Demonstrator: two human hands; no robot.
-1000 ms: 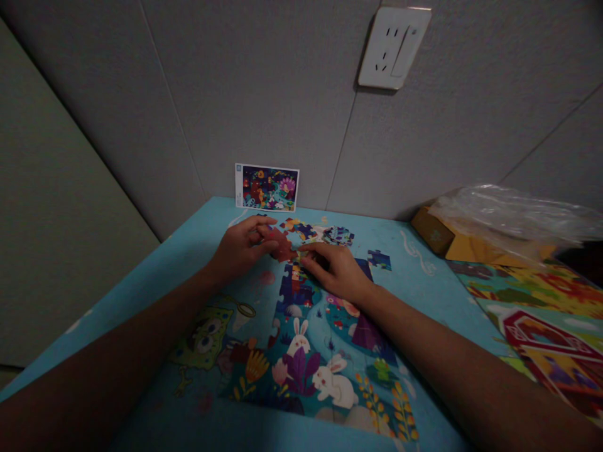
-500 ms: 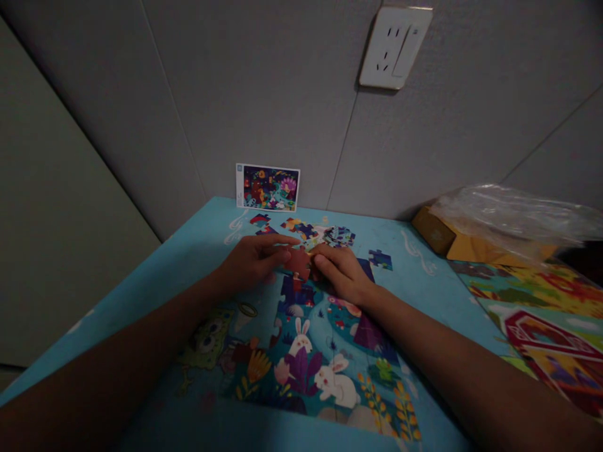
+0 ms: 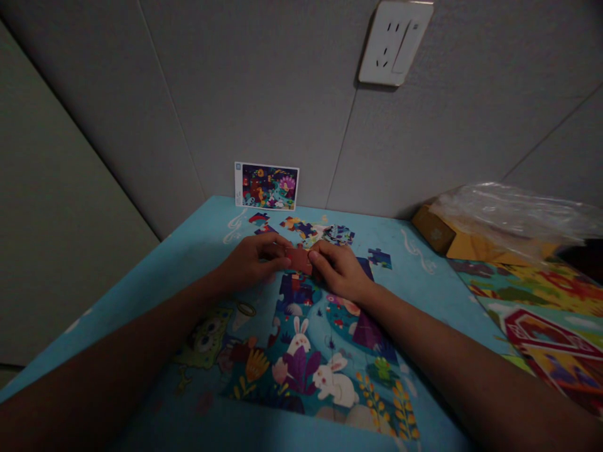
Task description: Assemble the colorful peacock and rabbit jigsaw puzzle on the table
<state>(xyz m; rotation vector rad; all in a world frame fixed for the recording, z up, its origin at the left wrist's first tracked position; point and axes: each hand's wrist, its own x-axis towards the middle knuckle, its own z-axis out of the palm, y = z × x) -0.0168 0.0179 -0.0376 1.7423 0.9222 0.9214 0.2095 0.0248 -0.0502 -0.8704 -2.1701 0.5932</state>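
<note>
Between my hands is a reddish-brown puzzle piece [image 3: 299, 261], pinched from both sides just above the upper edge of a partly joined puzzle [image 3: 301, 364]. My left hand [image 3: 252, 260] grips its left edge with thumb and fingers. At its right edge, my right hand [image 3: 342, 269] is closed on it, and the wrist lies over the puzzle's right side. The puzzle shows white rabbits, flowers and a stream. A loose dark blue piece [image 3: 379, 258] lies to the right of my right hand. Beyond my fingers is a cluster of loose pieces [image 3: 338, 235].
A picture card [image 3: 266, 186] leans against the wall behind the blue table [image 3: 155, 282]. Two more loose pieces [image 3: 260, 220] lie in front of it. On the right are a yellow box [image 3: 490, 252], clear plastic wrap [image 3: 509, 210] and a colourful printed board [image 3: 546, 320]. A socket [image 3: 394, 44] is above.
The reddish-brown piece has turned to sit more level between my hands. My left fingers have curled in closer to its edge; my right hand has hardly moved.
</note>
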